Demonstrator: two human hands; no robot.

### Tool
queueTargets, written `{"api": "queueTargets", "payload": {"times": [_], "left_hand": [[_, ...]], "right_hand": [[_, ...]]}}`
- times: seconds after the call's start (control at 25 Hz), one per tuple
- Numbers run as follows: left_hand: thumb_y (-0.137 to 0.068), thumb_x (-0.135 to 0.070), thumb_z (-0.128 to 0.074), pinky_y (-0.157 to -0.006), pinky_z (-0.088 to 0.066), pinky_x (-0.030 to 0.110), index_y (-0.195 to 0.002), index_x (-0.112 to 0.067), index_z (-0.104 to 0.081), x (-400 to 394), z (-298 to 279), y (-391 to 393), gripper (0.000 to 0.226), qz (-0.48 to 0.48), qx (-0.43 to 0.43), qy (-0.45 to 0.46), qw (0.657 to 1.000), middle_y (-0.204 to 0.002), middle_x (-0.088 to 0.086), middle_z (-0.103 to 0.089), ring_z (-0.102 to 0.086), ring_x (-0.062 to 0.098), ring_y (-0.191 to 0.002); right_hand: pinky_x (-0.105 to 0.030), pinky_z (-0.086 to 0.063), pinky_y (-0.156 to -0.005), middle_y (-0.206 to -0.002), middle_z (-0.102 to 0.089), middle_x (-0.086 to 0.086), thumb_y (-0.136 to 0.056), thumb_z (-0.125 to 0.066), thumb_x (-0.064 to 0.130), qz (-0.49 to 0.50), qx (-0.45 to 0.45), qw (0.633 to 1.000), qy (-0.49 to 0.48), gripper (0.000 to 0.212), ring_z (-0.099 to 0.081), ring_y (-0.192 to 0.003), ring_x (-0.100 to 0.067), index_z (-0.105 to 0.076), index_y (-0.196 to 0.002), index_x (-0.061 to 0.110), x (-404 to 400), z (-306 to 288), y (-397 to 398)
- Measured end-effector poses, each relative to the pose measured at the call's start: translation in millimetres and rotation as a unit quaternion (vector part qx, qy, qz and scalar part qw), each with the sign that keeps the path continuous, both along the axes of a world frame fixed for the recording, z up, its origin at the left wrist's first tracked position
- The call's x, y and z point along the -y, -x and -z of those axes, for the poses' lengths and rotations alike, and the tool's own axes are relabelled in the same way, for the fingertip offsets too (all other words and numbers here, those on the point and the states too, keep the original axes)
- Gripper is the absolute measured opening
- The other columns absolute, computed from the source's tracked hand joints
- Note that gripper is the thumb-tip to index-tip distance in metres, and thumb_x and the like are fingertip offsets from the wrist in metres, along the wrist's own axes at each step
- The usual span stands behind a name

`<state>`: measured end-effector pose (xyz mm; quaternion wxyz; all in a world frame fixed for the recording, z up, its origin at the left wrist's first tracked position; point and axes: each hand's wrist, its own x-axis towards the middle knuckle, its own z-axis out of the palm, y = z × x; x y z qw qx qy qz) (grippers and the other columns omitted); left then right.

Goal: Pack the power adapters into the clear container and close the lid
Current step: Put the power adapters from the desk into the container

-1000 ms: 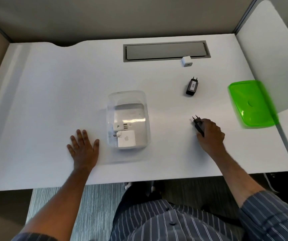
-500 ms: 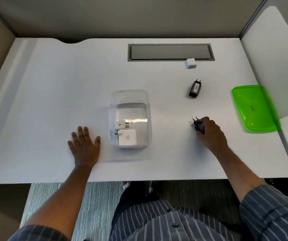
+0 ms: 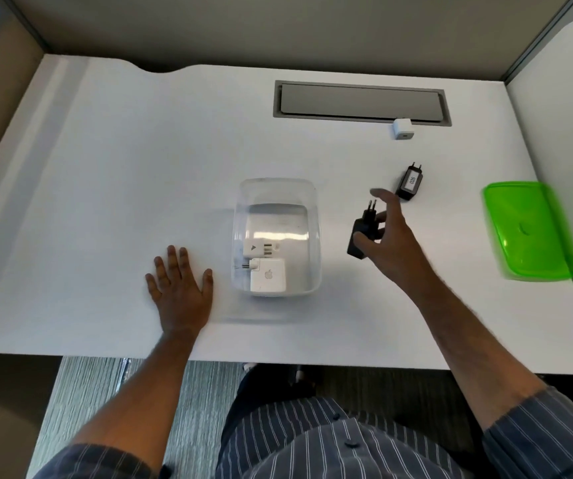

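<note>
The clear container [image 3: 315, 216] stands mid-table with two white adapters [image 3: 267, 274] lying in its near end. My right hand [image 3: 388, 236] is raised just right of the container and grips a black adapter [image 3: 362, 229], prongs pointing away. A second black adapter [image 3: 410, 182] lies on the table beyond that hand. A small white cube adapter [image 3: 403, 128] sits by the cable slot. The green lid [image 3: 528, 233] lies at the table's right edge. My left hand [image 3: 179, 288] rests flat on the table, left of the container, fingers spread.
A grey cable slot [image 3: 359, 103] is set into the white table [image 3: 122, 174] at the back. A white partition panel [image 3: 568, 140] rises on the right, behind the lid. Cubicle walls close the back and left sides.
My right hand has lifted the black adapter off the table and carried it left toward the container. The left hand has stayed flat in place.
</note>
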<state>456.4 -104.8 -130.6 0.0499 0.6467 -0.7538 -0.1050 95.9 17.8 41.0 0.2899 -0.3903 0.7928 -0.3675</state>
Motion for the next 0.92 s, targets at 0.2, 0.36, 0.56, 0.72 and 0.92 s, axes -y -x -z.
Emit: {"api": "queueTargets", "payload": {"times": [0.2, 0.36, 0.56, 0.72, 0.92], "left_hand": [[-0.098, -0.058, -0.033, -0.126, -0.012, 0.06, -0.162, -0.019, -0.02, -1, -2, 0, 0.077, -0.007, -0.01, 0.016, 1.0, -0.172, 0.007, -0.019, -0.015, 0.035, -0.158], [-0.099, -0.058, -0.034, -0.127, -0.011, 0.058, -0.162, -0.02, -0.019, -1, -4, -1, 0.076, -0.01, -0.017, 0.016, 1.0, -0.172, 0.006, -0.018, -0.013, 0.033, -0.159], [-0.1, -0.057, -0.037, -0.127, -0.011, 0.057, -0.162, -0.019, -0.02, -1, -3, -2, 0.075, -0.01, -0.009, 0.022, 1.0, -0.172, 0.005, -0.018, -0.014, 0.033, -0.159], [-0.099, -0.056, -0.038, -0.128, -0.011, 0.057, -0.163, -0.019, -0.019, 0, -4, -2, 0.076, -0.01, -0.016, 0.022, 1.0, -0.173, 0.005, -0.017, -0.012, 0.033, -0.16], [-0.1, -0.056, -0.041, -0.128, -0.008, 0.056, -0.162, -0.019, -0.02, 1, -6, -2, 0.075, -0.014, -0.023, 0.015, 1.0, -0.173, 0.005, -0.016, -0.011, 0.032, -0.16]], "right_hand": [[-0.031, -0.053, -0.083, -0.116, -0.053, -0.003, -0.089, -0.066, 0.028, -0.098, -0.027, 0.995, 0.011, 0.056, -0.063, -0.096, -0.02, -0.04, -0.135, 0.045, 44, -22, -32], [-0.032, -0.05, -0.081, -0.116, -0.051, 0.0, -0.09, -0.065, 0.029, -0.145, -0.052, 0.987, -0.037, 0.052, -0.061, -0.093, -0.02, -0.04, -0.134, 0.038, 71, -11, -55], [-0.041, -0.056, -0.073, -0.113, -0.054, -0.007, -0.089, -0.062, 0.028, -0.286, -0.187, 0.923, -0.176, 0.054, -0.063, -0.084, -0.032, -0.036, -0.137, 0.028, 89, 12, -80], [-0.039, -0.054, -0.066, -0.109, -0.052, -0.014, -0.085, -0.062, 0.013, -0.352, -0.244, 0.867, -0.254, 0.068, -0.059, -0.071, -0.034, -0.033, -0.144, 0.03, 99, 33, -95], [-0.031, -0.039, -0.05, -0.112, -0.05, -0.019, -0.085, -0.059, 0.003, -0.334, -0.333, 0.831, -0.297, 0.043, -0.041, -0.051, -0.024, -0.048, -0.125, 0.014, 99, 50, -97]]}}
